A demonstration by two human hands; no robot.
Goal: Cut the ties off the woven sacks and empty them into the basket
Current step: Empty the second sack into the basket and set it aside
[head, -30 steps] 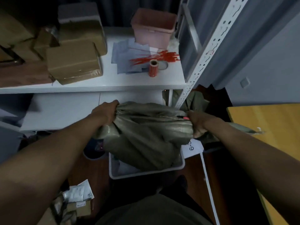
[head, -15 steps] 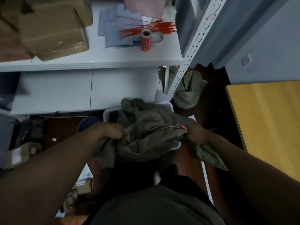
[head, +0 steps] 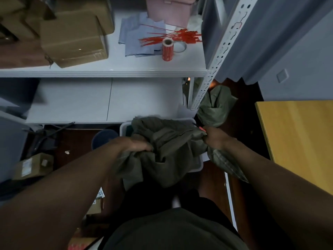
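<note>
Both my grips, left hand (head: 138,144) and right hand (head: 215,138), bunch the limp, light sack (head: 171,150) by its corners over the basket (head: 197,166) below.

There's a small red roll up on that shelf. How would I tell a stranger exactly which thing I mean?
Start at the white upper shelf. Near its right end, in front of the pink bin, stands the red label roll, upright beside a clear tape ring. It's the only red cylinder; the red ties behind it are thin strips.
</note>
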